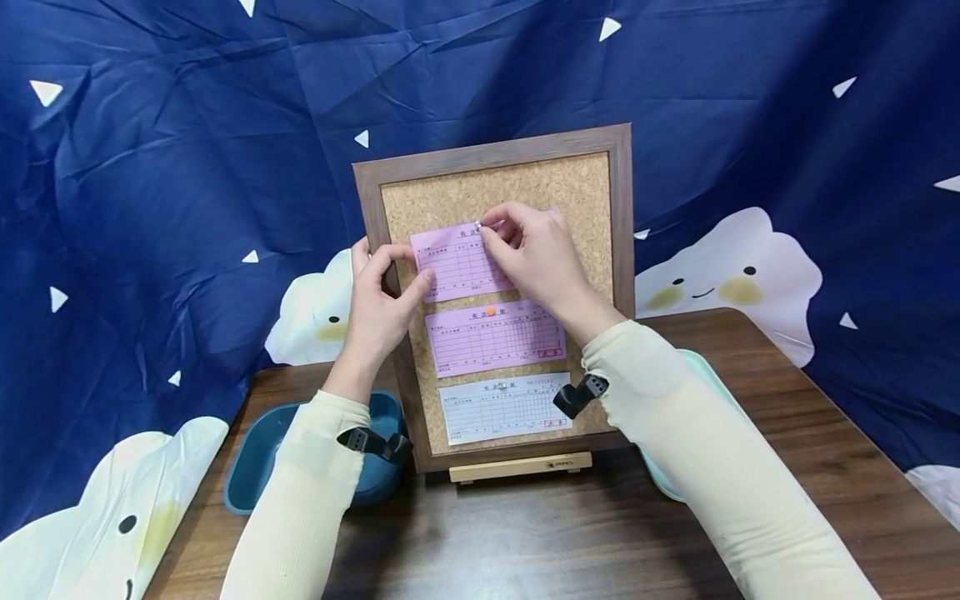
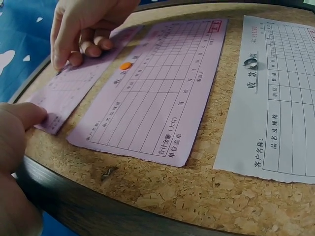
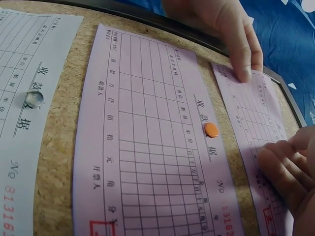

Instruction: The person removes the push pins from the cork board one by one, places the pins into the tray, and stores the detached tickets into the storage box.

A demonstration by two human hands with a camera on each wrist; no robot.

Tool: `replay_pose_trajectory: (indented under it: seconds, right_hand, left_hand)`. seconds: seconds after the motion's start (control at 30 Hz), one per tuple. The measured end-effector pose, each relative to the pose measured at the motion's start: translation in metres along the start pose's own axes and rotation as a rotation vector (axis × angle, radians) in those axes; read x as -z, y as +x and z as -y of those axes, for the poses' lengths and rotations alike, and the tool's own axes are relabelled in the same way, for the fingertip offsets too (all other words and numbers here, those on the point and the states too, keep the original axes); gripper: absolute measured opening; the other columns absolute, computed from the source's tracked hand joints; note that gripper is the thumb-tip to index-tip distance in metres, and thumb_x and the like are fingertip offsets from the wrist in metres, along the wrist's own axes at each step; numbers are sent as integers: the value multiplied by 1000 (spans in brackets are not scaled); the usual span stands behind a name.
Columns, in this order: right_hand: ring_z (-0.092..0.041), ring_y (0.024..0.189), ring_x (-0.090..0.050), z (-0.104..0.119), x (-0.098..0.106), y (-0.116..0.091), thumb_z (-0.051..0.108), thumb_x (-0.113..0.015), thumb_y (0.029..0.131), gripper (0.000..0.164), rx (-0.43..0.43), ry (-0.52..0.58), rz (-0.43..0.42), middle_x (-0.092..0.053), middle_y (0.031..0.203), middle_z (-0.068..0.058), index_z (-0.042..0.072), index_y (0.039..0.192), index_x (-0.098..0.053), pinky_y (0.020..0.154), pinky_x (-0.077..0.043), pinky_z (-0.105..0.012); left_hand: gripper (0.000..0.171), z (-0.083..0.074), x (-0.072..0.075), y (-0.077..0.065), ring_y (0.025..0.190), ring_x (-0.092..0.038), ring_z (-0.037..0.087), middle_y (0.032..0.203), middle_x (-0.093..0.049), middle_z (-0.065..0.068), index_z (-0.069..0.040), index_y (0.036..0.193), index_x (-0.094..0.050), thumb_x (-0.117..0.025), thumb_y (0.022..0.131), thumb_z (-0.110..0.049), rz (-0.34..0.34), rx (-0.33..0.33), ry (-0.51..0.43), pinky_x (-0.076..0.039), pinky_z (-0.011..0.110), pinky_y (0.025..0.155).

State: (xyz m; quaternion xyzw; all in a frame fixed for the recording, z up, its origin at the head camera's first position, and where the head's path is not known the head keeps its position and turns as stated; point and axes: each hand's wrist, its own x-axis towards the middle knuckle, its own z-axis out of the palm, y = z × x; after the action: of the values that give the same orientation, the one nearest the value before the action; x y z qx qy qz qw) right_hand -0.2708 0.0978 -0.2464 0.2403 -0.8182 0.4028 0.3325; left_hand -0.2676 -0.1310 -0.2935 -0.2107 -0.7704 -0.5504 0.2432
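Observation:
A pink receipt slip [image 1: 453, 262] lies at the top of a framed cork board [image 1: 495, 183]. My left hand [image 1: 378, 304] holds the slip's left edge, its thumb on the paper; some of its fingers are hidden behind the frame. At the slip's upper middle, my right hand [image 1: 536, 258] pinches a small pale pushpin [image 1: 477, 226] between thumb and index finger. Below hangs a second pink receipt slip [image 1: 495, 340] with an orange pushpin [image 3: 211, 130]. Lowest is a white receipt slip [image 1: 506, 412], fixed by a clear pushpin [image 3: 34, 100].
The board leans on a wooden stand [image 1: 521, 468] on a brown table [image 1: 480, 542]. A dark teal bin [image 1: 247, 467] stands to the left, partly behind the left arm. To the right, a mint tray [image 1: 697, 362] is mostly covered by the right sleeve. A blue curtain [image 1: 187, 167] hangs behind.

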Motion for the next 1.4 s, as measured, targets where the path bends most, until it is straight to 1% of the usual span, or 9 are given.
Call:
replay_pose_trajectory:
  seconds: [0.13, 0.27, 0.43, 0.5, 0.6, 1.07, 1.23, 1.3, 1.4]
  right_hand:
    - [-23, 67, -67, 0, -2, 0, 9, -72, 98, 13, -3, 3, -15, -77, 81, -13, 0, 106, -78, 89, -43, -37]
    - [-22, 64, -65, 2, -3, 1, 10, -72, 99, 13, -13, -17, -22, -77, 80, -12, 1, 104, -78, 90, -42, -38]
    - [-20, 66, -64, 4, -5, 4, 11, -72, 100, 12, -36, -49, -9, -76, 81, -11, 1, 104, -77, 72, -46, -26]
    - [-20, 68, -64, 5, -5, 4, 11, -72, 100, 12, -44, -56, -1, -75, 82, -11, 1, 105, -76, 66, -46, -24]
    - [-21, 69, -65, 7, -6, 5, 11, -71, 100, 13, -50, -61, 7, -75, 82, -12, 0, 105, -76, 66, -46, -24]
    - [-26, 70, -69, 10, -10, 3, 10, -71, 97, 13, -101, -98, -34, -77, 80, -12, 0, 105, -76, 74, -54, -38]
    - [-29, 74, -69, 11, -10, 2, 11, -72, 96, 12, -86, -101, -52, -77, 80, -12, 2, 103, -77, 89, -51, -46]
    - [-30, 76, -69, 11, -10, 2, 11, -73, 96, 12, -83, -104, -55, -78, 81, -12, 2, 103, -77, 95, -48, -48]
    - [-30, 76, -70, 11, -11, 3, 11, -72, 96, 12, -83, -113, -53, -78, 82, -12, 2, 103, -78, 95, -49, -47]
  left_hand:
    - [25, 0, 0, 0, 158, -21, 35, 166, -30, 20, -2, 116, -75, -79, 97, -16, -10, 11, 6, -23, 57, 128]
    - [24, 0, 0, 3, 150, -29, 32, 157, -38, 19, -1, 115, -78, -79, 97, -18, -28, 12, 7, -29, 53, 122]
    - [23, 0, 0, 6, 128, -35, 23, 136, -43, 15, -1, 112, -78, -82, 95, -17, -42, -2, 3, -31, 43, 110]
    - [23, 0, 0, 6, 126, -34, 21, 132, -44, 12, -1, 111, -78, -83, 94, -16, -50, -8, 1, -31, 40, 109]
    - [23, 0, 0, 6, 122, -35, 20, 129, -46, 11, -1, 110, -79, -83, 93, -15, -66, -18, -2, -31, 38, 106]
    - [24, 2, -4, 6, 146, -32, 28, 141, -48, 20, 0, 111, -79, -83, 94, -16, -79, -6, 2, -30, 47, 121]
    - [24, 3, -4, 6, 154, -29, 32, 149, -47, 23, 0, 111, -79, -83, 94, -16, -75, 7, 2, -29, 50, 127]
    - [24, 2, -3, 5, 161, -23, 35, 155, -46, 24, 1, 111, -79, -83, 94, -16, -74, 15, 6, -23, 53, 131]
    - [25, 2, -3, 5, 167, -10, 39, 159, -46, 27, 2, 110, -78, -83, 93, -15, -78, 17, 0, -15, 56, 135]
